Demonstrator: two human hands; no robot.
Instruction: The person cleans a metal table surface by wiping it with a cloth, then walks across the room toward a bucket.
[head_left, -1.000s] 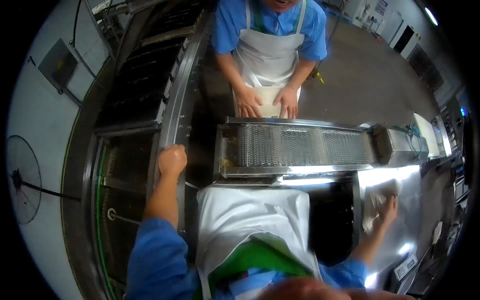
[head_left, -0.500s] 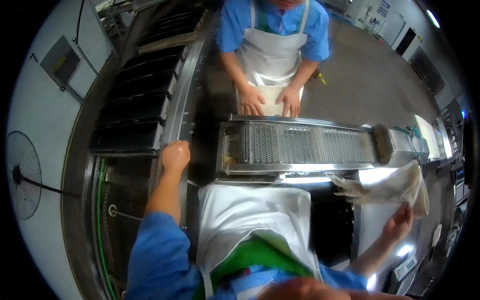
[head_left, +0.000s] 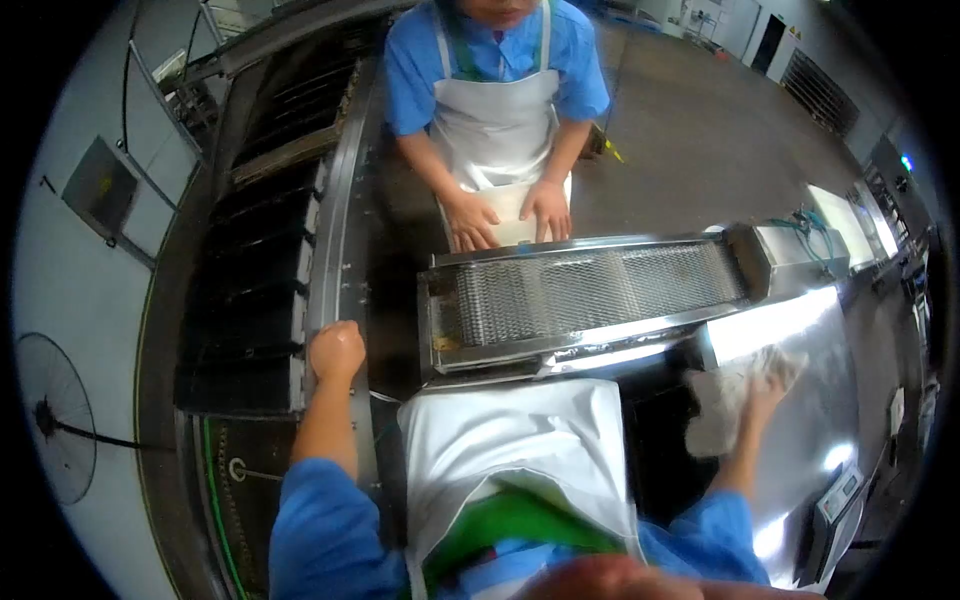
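Note:
My left hand [head_left: 337,350] is closed in a fist and rests on the metal rail [head_left: 325,240] beside the black trays; what it holds, if anything, is hidden. At the right, my right hand [head_left: 764,392] presses on a pale cloth [head_left: 715,412], its fingers on the fabric. Part of the cloth lies on the shiny metal table [head_left: 810,440], and its left end hangs over the table's edge. Between my two arms, beyond my white apron, is the mesh conveyor [head_left: 590,290].
A person in a white apron [head_left: 495,125] stands across the conveyor, both hands low at its far edge. Black trays [head_left: 245,285] line the left side. A small scale [head_left: 838,495] is at the lower right, and a fan [head_left: 55,418] stands at the far left.
The cloth was raised and spread above the table half a second ago; now it is down on the table under my right hand. The black trays have moved nearer along the left, and the view has tilted.

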